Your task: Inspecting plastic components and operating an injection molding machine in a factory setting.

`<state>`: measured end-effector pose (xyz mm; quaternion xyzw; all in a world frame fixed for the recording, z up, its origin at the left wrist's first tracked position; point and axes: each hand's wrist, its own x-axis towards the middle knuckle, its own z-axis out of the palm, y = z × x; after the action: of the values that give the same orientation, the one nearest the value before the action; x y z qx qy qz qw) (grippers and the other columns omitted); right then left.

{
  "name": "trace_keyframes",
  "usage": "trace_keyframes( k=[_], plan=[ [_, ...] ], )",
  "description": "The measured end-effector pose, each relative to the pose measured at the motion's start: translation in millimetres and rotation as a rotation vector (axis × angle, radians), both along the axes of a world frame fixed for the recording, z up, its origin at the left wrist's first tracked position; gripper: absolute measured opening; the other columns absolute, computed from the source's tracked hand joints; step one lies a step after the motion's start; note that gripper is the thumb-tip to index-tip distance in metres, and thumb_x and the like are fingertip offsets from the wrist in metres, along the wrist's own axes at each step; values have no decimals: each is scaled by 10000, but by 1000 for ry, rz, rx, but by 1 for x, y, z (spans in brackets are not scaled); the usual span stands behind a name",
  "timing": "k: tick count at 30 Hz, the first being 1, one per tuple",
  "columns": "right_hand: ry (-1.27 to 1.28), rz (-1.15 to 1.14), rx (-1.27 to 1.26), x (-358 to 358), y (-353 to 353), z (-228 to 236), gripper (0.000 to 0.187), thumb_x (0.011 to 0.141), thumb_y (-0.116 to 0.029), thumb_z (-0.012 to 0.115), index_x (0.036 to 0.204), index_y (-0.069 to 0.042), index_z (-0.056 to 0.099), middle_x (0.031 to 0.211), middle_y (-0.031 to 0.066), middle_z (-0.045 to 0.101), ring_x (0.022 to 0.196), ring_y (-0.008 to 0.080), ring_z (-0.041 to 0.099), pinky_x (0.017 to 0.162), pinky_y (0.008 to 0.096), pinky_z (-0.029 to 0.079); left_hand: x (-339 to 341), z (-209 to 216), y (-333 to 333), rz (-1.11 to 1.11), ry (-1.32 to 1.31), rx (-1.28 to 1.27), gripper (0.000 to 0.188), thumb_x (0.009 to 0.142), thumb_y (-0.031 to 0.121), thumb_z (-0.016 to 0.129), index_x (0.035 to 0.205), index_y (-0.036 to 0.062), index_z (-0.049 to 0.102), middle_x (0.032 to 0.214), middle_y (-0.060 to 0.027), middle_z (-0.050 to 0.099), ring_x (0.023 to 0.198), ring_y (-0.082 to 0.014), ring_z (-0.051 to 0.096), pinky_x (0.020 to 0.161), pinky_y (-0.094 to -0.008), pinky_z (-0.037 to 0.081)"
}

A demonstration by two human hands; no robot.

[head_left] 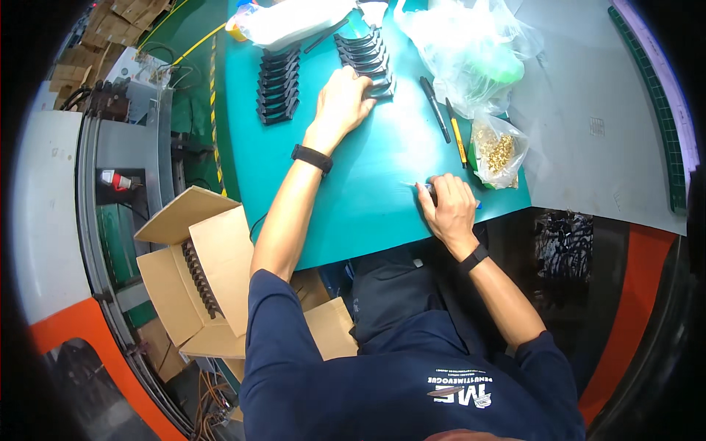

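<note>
The left hand [343,103] is extended forward over the table, its forearm slanted up from the lower edge, and its fingers are laid at the near end of the right-hand row of black curved parts [364,53]; the nearest part is touched, but whether it is gripped or only steadied cannot be told. The right hand [450,209] is held low near the table's front edge, elbow bent, with its fingers curled around a slim tool [479,205], whose blue end is left showing. A dark band is worn on each wrist, two in all. The green tabletop [368,220] is bordered on the right by a grey surface [588,110]. On the tabletop, two rows of black parts are seen, the second row [278,84] being set to the left; the parts are overlapped too closely for a sure count. Two pens, one black [435,109] and one yellow [457,132], are placed beside one small bag of gold-coloured pieces [500,153] and one large clear bag [471,51]. To the left, one open cardboard box [173,283] is seen, with cartons [121,37] stacked beyond.
</note>
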<state>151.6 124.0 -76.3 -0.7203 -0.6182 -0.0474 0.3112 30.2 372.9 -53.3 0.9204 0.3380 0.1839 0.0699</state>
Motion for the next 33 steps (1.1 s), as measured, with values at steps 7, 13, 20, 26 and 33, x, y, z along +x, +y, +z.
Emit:
trace_keyframes(
  k=[7, 13, 20, 26, 33],
  plan=[
    [-75, -22, -46, -1, -5, 6, 243, 834, -263, 679, 920, -57, 583, 863, 107, 540, 747, 249, 539, 708, 362, 420, -49, 40, -76, -10, -194, -116, 324, 653, 151, 762, 939, 32, 666, 829, -107, 498, 821, -282, 520, 719, -379, 444],
    [873, 32, -65, -20, -30, 52, 548, 911, -324, 620, 1303, 8, 428, 1094, 123, 568, 798, 157, 570, 657, 306, 457, -70, 98, -177, -30, -240, -186, 318, 620, 117, 757, 917, 51, 663, 795, -101, 470, 787, -273, 499, 682, -368, 428],
    [1746, 173, -136, -50, -81, 149, 196, 954, -200, 591, 1037, -45, 503, 783, 37, 629, 648, 73, 631, 427, 181, 430, -79, 152, -272, -61, -337, -94, 364, 556, 122, 780, 907, 96, 687, 886, -81, 483, 858, -257, 488, 735, -358, 428],
    [1815, 164, -238, -55, -125, 195, 204, 957, -240, 580, 949, -51, 501, 664, 77, 626, 418, 62, 504, 378, 180, 364, -94, 147, -331, -39, -860, -409, 1013, 559, 165, 904, 1371, -31, 333, 1321, -228, 397, 1131, -274, 508, 941, -393, 449],
    [1895, 222, -336, -61, -159, 208, 226, 963, -253, 568, 939, -40, 498, 673, 84, 622, 410, 71, 507, 352, 184, 354, -105, 147, -380, -111, -1044, -595, 974, 633, 114, 891, 1394, -90, 318, 1140, -214, 570, 1047, -267, 600, 880, -378, 521]
  ],
)
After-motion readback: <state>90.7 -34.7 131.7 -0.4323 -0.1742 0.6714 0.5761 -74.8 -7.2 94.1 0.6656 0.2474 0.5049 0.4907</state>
